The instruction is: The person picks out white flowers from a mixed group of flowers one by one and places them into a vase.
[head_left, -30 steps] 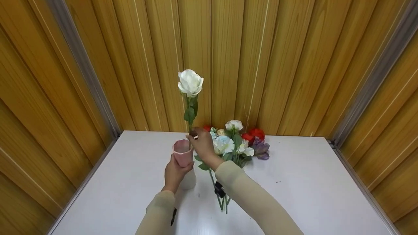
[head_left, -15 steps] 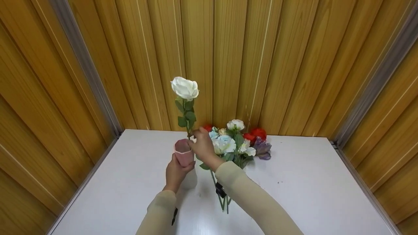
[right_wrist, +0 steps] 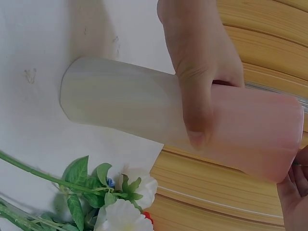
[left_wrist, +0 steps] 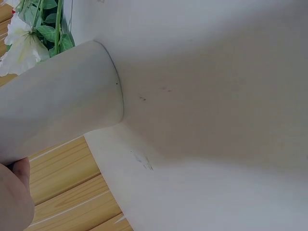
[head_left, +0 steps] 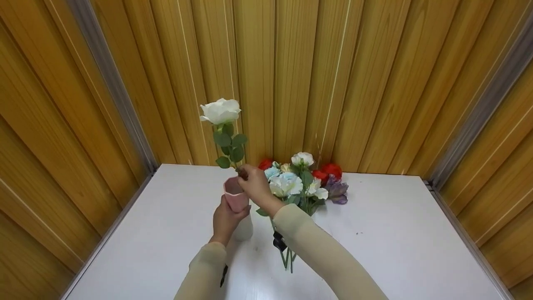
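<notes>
My left hand (head_left: 225, 221) grips a faceted vase (head_left: 238, 202), pink at the top and whitish toward its base. The right wrist view shows that thumb wrapped across the vase (right_wrist: 130, 98). At the vase's mouth, my right hand (head_left: 259, 186) pinches the green stem of a white rose (head_left: 220, 111). The bloom leans to the left above the rim, its leaves just over my fingers. My fingers hide the lower stem, and I cannot tell how deep it sits in the vase. In the left wrist view the base of the vase (left_wrist: 62, 98) appears at the white tabletop.
Right of the vase lies a bunch of artificial flowers (head_left: 287, 184), white, pale blue, red and purple, stems toward me. A black piece (head_left: 279, 241) lies at those stems, partly beside my right sleeve. Wood-patterned panels (head_left: 291, 83) stand behind the white table (head_left: 387, 233).
The white rose has tipped to the left and its bloom sits a little lower. My right hand has stayed by the vase's rim, and my left hand keeps its grip.
</notes>
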Demonstrator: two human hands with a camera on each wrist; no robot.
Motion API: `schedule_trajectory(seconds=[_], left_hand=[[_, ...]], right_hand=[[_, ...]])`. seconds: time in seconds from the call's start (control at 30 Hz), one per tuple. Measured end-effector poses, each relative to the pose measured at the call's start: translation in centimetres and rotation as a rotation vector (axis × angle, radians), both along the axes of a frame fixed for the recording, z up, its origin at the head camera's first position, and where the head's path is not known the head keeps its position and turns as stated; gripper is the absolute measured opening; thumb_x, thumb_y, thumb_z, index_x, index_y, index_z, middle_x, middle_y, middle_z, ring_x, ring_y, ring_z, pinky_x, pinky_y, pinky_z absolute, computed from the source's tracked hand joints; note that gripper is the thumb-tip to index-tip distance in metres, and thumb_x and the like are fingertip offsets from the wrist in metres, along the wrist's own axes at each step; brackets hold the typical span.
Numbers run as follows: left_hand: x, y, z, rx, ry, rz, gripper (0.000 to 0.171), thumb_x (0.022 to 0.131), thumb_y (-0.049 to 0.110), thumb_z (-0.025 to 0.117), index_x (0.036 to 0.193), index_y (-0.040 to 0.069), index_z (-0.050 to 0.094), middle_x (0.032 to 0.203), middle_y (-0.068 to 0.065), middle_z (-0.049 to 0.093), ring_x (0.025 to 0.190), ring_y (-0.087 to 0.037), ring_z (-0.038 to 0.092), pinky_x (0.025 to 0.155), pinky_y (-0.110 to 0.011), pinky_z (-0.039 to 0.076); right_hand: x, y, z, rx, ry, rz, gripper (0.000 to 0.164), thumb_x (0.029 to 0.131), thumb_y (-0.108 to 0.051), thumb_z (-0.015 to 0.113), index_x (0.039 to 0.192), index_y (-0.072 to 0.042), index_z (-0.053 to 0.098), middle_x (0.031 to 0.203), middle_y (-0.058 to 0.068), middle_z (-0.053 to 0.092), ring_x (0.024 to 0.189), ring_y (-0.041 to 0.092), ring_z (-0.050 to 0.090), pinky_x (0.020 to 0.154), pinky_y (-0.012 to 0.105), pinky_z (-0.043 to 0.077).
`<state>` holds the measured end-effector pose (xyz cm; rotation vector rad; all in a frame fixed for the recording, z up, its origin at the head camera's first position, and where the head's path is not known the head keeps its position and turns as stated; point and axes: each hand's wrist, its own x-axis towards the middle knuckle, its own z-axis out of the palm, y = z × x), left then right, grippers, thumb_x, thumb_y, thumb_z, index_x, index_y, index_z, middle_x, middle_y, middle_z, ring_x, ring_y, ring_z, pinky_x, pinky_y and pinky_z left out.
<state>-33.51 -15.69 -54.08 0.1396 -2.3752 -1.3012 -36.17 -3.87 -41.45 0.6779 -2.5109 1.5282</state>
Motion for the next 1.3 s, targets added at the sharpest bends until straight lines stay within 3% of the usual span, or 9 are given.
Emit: schedule_trajectory(seconds=[0.33,0.67,0.9,1.3], left_hand=[[-0.1,0.1,0.0,-0.015,-0.009,0.002,0.062,0.078,0.030,0.085,0.122,0.001,0.052,0.110,-0.017,0.074,0.098,-0.030,0.070,0.089,-0.050,0.056],[-0.1,-0.3,-0.1,-0.051,0.003,0.001,0.067,0.079,0.033,0.083,0.125,-0.002,0.051,0.111,-0.020,0.074,0.098,-0.032,0.070,0.089,-0.051,0.056],[-0.1,-0.4,-0.2,-0.051,0.044,-0.001,0.069,0.077,0.030,0.084,0.128,-0.004,0.052,0.112,-0.024,0.074,0.100,-0.037,0.071,0.091,-0.055,0.055],[-0.1,-0.3,-0.1,-0.034,-0.016,-0.002,0.073,0.079,0.034,0.084,0.132,-0.003,0.050,0.118,-0.022,0.073,0.105,-0.034,0.071,0.094,-0.052,0.055]], right_hand=[[0.1,-0.1,0.5,0.063,0.003,0.028,0.022,0.097,-0.008,0.065,0.114,0.002,0.071,0.109,0.020,0.075,0.099,0.032,0.072,0.090,0.041,0.062],[0.2,-0.8,0.8,0.248,0.089,0.044,0.016,0.096,-0.010,0.068,0.104,0.001,0.076,0.098,0.016,0.078,0.087,0.025,0.071,0.081,0.036,0.063],[0.3,-0.9,0.6,0.279,0.139,0.043,0.014,0.095,-0.006,0.066,0.099,0.001,0.077,0.096,0.015,0.078,0.090,0.027,0.072,0.086,0.040,0.061],[0.4,-0.4,1.1,0.256,0.162,0.058,0.014,0.095,-0.007,0.068,0.102,0.000,0.078,0.100,0.014,0.079,0.095,0.029,0.074,0.088,0.040,0.061]])
